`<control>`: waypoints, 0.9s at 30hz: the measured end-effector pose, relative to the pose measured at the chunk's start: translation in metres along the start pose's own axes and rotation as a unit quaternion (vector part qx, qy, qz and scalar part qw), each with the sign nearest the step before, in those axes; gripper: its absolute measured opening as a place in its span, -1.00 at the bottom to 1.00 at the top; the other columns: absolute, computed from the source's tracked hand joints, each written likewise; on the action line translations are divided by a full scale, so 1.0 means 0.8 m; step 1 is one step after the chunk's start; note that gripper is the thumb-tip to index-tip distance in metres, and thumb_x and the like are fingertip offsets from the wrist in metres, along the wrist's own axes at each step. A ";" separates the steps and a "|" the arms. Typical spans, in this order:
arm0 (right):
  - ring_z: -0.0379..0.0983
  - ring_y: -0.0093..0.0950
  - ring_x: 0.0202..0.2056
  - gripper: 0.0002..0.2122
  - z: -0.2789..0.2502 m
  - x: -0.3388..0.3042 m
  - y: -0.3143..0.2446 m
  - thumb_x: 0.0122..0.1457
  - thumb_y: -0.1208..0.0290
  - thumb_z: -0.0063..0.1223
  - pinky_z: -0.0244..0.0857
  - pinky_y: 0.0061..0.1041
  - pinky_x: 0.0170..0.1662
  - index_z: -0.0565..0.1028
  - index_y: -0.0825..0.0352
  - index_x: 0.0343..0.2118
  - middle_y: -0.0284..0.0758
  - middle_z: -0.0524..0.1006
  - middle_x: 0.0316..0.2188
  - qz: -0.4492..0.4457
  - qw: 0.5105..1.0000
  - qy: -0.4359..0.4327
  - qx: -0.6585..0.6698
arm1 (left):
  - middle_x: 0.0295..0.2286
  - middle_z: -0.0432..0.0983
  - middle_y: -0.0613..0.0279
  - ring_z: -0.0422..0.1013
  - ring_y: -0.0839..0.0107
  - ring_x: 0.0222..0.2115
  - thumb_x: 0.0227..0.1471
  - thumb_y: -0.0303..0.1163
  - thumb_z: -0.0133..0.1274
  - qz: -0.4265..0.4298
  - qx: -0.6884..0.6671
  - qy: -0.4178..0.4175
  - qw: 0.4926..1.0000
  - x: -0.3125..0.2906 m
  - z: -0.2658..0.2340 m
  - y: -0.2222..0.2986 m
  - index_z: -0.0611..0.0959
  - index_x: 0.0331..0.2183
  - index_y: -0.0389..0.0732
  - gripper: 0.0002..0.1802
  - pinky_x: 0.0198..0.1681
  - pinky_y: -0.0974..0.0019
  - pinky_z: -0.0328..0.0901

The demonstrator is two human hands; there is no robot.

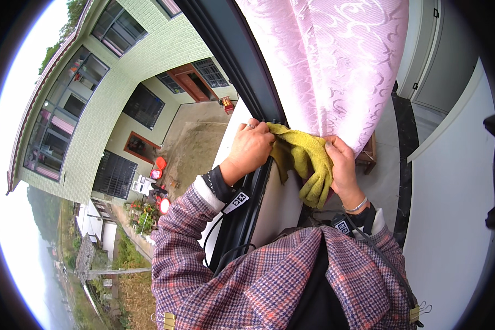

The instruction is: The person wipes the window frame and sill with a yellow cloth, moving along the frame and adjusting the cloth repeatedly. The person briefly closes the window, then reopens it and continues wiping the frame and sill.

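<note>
A yellow-green cleaning cloth (312, 157) hangs in folds between my two hands, over the inner side of the window sill. My left hand (249, 147), with a ring on one finger, is closed on one end of the cloth and rests at the dark window frame (239, 60). On the other side, my right hand (342, 165) pinches the cloth's upper right edge between thumb and fingers. The cloth's lower part dangles loose in bunched folds. Some of the left fingertips are hidden against the frame.
A pink patterned curtain (335, 66) hangs just beyond my right hand. Dark sill tracks (238, 225) run below my left forearm. Outside and far below lies a courtyard (190, 137) beside a pale brick building (143, 60). A white door (448, 60) stands at right.
</note>
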State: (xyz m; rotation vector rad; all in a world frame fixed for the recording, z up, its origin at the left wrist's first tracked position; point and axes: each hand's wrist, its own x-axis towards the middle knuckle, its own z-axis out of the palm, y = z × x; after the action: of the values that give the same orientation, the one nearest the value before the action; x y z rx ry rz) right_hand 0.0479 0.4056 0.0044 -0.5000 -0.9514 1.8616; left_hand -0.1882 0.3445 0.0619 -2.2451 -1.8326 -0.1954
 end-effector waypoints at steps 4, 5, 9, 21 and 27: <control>0.49 -0.59 -0.27 -0.85 -0.001 0.005 -0.009 0.32 0.55 -0.19 0.41 -0.58 -0.13 0.47 0.43 -0.21 -0.33 0.56 -0.28 0.001 1.000 -0.003 -0.005 | -0.23 0.44 0.22 0.32 0.16 -0.10 -0.21 -0.37 0.19 -0.013 0.017 -0.064 0.998 -0.001 0.000 0.006 0.70 -0.25 -0.09 -0.65 -0.04 0.16 0.23; 0.49 -0.60 -0.27 -0.85 -0.001 0.006 -0.011 0.33 0.56 -0.20 0.41 -0.58 -0.13 0.47 0.43 -0.21 -0.34 0.56 -0.28 -0.002 1.000 -0.013 -0.003 | -0.22 0.43 0.20 0.32 0.15 -0.10 -0.22 -0.36 0.19 -0.015 0.023 -0.083 0.996 0.000 0.000 0.008 0.70 -0.23 -0.10 -0.63 -0.03 0.15 0.23; 0.48 -0.63 -0.28 -0.85 -0.001 0.009 -0.021 0.33 0.55 -0.17 0.40 -0.61 -0.14 0.47 0.44 -0.21 -0.37 0.55 -0.30 0.004 1.000 -0.028 -0.007 | -0.21 0.40 0.12 0.30 0.11 -0.08 -0.24 -0.34 0.19 -0.019 0.020 -0.111 0.993 0.003 0.001 0.010 0.70 -0.23 -0.17 -0.60 0.01 0.15 0.22; 0.45 -0.66 -0.32 -0.87 0.003 0.014 -0.018 0.33 0.51 -0.09 0.37 -0.65 -0.18 0.48 0.43 -0.21 -0.40 0.53 -0.33 -0.014 0.996 -0.069 -0.060 | -0.25 0.37 0.01 0.31 0.05 -0.12 -0.21 -0.28 0.14 -0.030 0.023 -0.111 0.993 0.032 0.001 0.012 0.69 -0.36 -0.28 -0.67 -0.03 0.13 0.22; 0.46 -0.66 -0.28 -0.86 0.015 0.012 -0.023 0.30 0.53 -0.07 0.36 -0.64 -0.13 0.51 0.47 -0.21 -0.39 0.55 -0.31 -0.001 0.997 -0.074 -0.030 | -0.29 0.42 0.02 0.33 0.05 -0.14 -0.22 -0.41 0.11 -0.034 0.030 -0.040 0.998 0.026 0.007 0.019 0.70 -0.47 -0.27 -0.81 -0.09 0.12 0.24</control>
State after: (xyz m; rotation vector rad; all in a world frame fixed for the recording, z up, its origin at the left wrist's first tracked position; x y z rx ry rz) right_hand 0.0458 0.4135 0.0269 -0.4001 -1.1096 1.8923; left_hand -0.1692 0.3628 0.0602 -2.1818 -1.9301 -0.0623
